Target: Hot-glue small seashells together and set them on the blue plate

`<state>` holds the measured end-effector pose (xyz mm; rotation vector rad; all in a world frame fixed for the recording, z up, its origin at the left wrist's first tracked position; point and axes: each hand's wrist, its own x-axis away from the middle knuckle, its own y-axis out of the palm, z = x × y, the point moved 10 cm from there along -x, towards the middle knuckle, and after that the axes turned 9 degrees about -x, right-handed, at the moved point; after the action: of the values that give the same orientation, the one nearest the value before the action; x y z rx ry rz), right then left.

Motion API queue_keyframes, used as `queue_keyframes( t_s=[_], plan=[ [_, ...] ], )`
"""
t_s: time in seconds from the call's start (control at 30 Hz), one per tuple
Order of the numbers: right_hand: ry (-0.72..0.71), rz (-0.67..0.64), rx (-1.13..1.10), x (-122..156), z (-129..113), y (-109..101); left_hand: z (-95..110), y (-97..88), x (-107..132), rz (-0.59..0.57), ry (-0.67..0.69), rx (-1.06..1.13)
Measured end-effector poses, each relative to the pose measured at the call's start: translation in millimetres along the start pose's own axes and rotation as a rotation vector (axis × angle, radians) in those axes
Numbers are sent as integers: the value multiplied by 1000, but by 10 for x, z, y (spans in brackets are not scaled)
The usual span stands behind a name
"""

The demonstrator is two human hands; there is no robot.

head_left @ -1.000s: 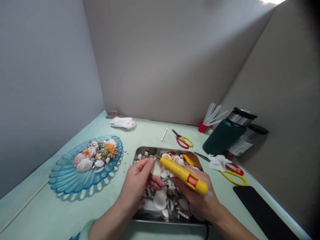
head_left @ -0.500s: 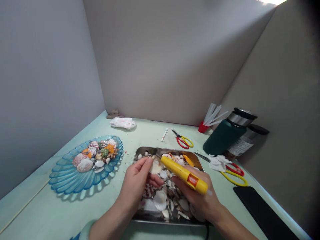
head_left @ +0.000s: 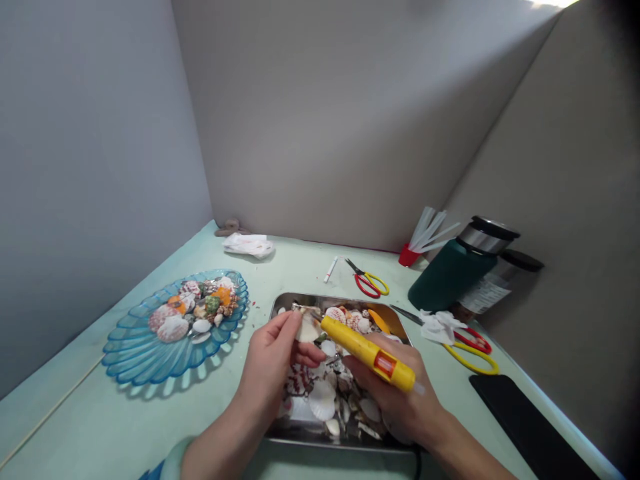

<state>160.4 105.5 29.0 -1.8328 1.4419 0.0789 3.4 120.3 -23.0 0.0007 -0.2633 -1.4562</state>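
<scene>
My left hand [head_left: 273, 363] pinches a pale scallop shell [head_left: 306, 329] over the metal tray [head_left: 280, 305] full of mixed seashells. A yellow glue gun [head_left: 367, 353] with an orange trigger lies in my right hand [head_left: 400, 400], fingers wrapped round it; its tip sits right at the shell's edge. A cord runs down from that hand at the tray's front. On the left a blue glass plate [head_left: 135, 350] holds several coloured shells stuck together.
Red-and-yellow scissors [head_left: 369, 283] and a small white tube lie behind the tray. A second pair with crumpled tissue [head_left: 440, 327] lies at the right. A green flask [head_left: 450, 270], a red cup of glue sticks [head_left: 407, 255], a black slab [head_left: 525, 427] and grey walls enclose the desk.
My left hand has tilted and raised the shell slightly toward the glue gun's tip. The view has shifted a little; the gun has barely moved.
</scene>
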Motion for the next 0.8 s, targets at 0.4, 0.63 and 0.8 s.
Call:
queue_keyframes(
  t_s=[0.4, 0.63, 0.8],
  plan=[
    [-1, -30, 0, -13, -62, 10, -2, 13, -6, -22, 0, -60],
    [-7, -11, 18, -17, -37, 12, 24, -26, -5, 16, 19, -46],
    [-10, 39, 15, 5, 0, -25, 26, -21, -8, 15, 16, -57]
  ],
)
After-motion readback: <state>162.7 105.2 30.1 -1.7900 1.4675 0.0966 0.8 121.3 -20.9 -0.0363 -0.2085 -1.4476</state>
